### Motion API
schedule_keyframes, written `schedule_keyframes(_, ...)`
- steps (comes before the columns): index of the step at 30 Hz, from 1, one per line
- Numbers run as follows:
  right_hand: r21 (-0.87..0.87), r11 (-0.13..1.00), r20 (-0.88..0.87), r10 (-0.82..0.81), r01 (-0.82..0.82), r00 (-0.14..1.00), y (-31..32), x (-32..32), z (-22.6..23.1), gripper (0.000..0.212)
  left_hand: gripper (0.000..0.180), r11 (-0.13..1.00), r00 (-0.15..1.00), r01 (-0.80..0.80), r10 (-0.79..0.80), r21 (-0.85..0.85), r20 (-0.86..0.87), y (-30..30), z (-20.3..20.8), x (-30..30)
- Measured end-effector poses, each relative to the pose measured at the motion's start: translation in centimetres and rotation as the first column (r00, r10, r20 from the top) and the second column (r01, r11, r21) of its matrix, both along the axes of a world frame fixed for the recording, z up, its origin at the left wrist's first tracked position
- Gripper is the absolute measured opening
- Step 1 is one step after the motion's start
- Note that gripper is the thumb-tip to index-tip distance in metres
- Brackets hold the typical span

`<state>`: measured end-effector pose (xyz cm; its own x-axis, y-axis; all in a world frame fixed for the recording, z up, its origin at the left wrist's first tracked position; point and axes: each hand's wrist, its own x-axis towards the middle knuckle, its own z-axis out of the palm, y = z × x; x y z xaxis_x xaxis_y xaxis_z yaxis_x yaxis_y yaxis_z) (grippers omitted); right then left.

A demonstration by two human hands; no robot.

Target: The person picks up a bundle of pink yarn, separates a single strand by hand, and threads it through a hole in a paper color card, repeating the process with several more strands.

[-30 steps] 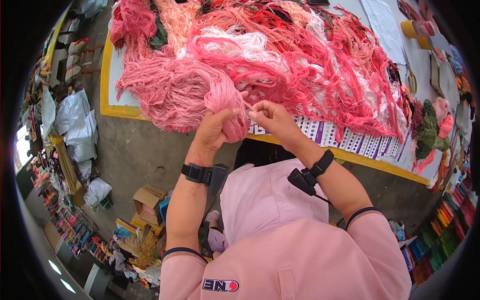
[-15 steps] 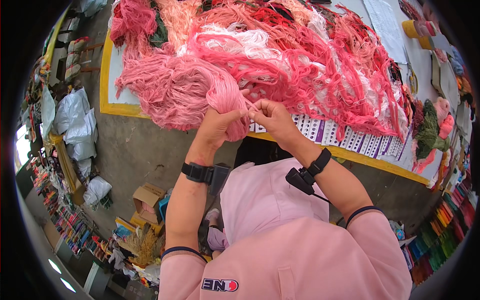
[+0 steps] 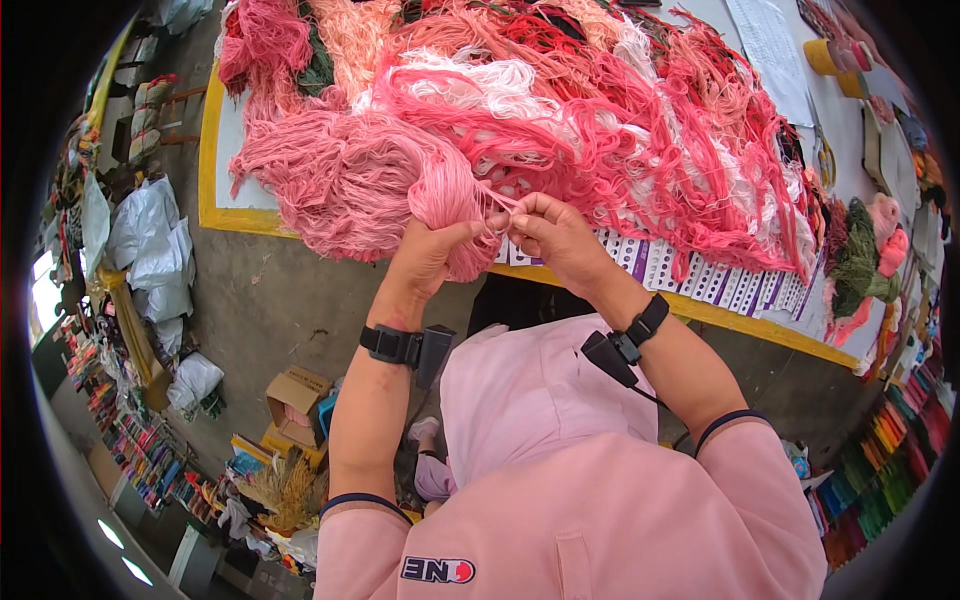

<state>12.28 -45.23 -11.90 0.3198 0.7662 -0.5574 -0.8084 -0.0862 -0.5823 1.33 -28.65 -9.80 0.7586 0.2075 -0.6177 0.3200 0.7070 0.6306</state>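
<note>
A thick hank of pink thread (image 3: 340, 175) lies across the near left part of the table and droops over its front edge. My left hand (image 3: 436, 250) is closed around the hank's rounded right end, with the thumb on top and most fingers hidden behind the thread. Just to the right, my right hand (image 3: 550, 232) pinches a few strands (image 3: 497, 198) pulled out from that end. These strands run short and taut between the two hands. Black devices are strapped to both my wrists.
Loose pink, white, red and peach thread (image 3: 620, 150) heaps over the table. White cards with rows of holes (image 3: 690, 280) line its yellow front edge (image 3: 770, 333). Green thread (image 3: 853, 262) hangs at the right. An open cardboard box (image 3: 297, 405) and white plastic bags (image 3: 152, 245) are at the left.
My right hand has shifted slightly right, drawing the pinched strands out from the hank. The left hand keeps its hold in nearly the same place.
</note>
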Motion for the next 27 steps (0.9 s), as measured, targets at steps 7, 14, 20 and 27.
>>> schedule_keyframes(7,-0.003,0.999,-0.023,0.041,-0.041,0.999,0.1,0.1,-0.2,0.006,0.054,0.999,0.999,0.029,-0.029,-0.019,0.023,0.0,0.7,0.6)
schedule_keyframes(14,-0.019,0.999,0.152,0.034,-0.031,0.988,1.8,-0.4,0.6,0.013,0.055,1.000,0.999,0.003,-0.004,0.011,0.042,-0.4,-0.2,0.5)
schedule_keyframes(20,-0.069,0.996,0.082,0.063,-0.057,0.995,1.4,-0.1,0.2,0.014,0.055,0.994,0.999,0.043,-0.046,0.097,0.025,0.0,-0.1,0.1)
schedule_keyframes(27,-0.248,0.947,0.292,0.275,-0.206,0.916,-2.7,2.3,1.1,0.013,0.048,0.870,0.798,-0.360,0.474,-0.337,0.371,8.4,1.6,-2.3)
